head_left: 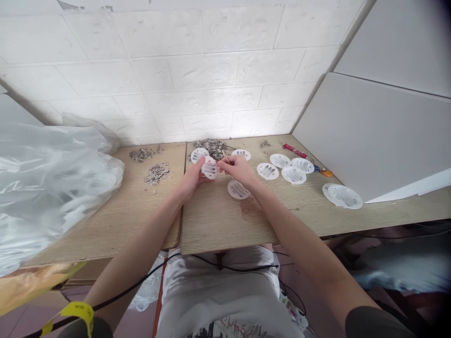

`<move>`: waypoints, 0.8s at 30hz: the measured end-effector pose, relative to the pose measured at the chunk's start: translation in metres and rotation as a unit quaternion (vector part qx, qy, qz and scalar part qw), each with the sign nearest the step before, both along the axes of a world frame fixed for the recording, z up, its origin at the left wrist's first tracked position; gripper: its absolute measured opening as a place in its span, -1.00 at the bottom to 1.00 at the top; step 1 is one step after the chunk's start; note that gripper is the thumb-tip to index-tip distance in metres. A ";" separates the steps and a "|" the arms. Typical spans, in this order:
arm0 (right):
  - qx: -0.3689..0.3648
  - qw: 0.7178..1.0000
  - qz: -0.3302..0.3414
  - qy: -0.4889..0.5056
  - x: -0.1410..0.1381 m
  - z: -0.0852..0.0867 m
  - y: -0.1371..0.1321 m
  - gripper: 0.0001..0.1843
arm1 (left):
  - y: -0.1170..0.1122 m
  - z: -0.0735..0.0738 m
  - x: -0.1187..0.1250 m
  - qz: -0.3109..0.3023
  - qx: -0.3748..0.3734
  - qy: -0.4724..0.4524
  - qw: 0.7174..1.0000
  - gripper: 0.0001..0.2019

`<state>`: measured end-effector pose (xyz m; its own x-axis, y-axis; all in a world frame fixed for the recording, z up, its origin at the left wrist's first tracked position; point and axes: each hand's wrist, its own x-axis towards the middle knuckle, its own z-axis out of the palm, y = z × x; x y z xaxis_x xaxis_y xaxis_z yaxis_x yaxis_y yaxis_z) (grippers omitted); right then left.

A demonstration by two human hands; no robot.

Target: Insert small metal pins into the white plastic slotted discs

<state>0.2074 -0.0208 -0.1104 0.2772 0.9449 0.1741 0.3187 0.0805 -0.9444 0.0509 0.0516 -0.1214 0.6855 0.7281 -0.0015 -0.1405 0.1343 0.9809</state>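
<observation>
My left hand [193, 176] is closed around a white round plastic disc [210, 169] with slots, held just above the wooden table [211, 220]. My right hand [237, 170] is pinched on a thin wooden stick [225, 157] whose tip is at the disc. Another white disc [238, 189] lies flat under my right wrist. Two more discs [199, 153] lie just behind my hands, next to a pile of small metal parts [213, 147].
Several white discs [286, 169] lie in a group to the right, and one larger stack [342, 195] near a white panel. Smaller piles of metal parts [157, 173] lie on the left. A big clear plastic bag [45, 178] fills the left side. A red tool [295, 150] lies at back right.
</observation>
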 end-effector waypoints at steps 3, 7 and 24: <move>-0.007 1.000 0.007 0.012 0.002 -0.001 0.001 -0.77 | 0.003 -0.001 0.000 -0.001 -0.003 -0.001 1.000 -0.45; 0.015 1.000 -0.009 -0.003 0.010 -0.002 0.002 -0.77 | 0.004 -0.002 0.001 0.009 -0.014 -0.002 1.000 -0.47; -0.115 0.891 -0.141 -0.415 0.052 0.005 0.092 -0.79 | 0.001 -0.003 0.002 0.011 -0.015 0.002 1.000 -0.43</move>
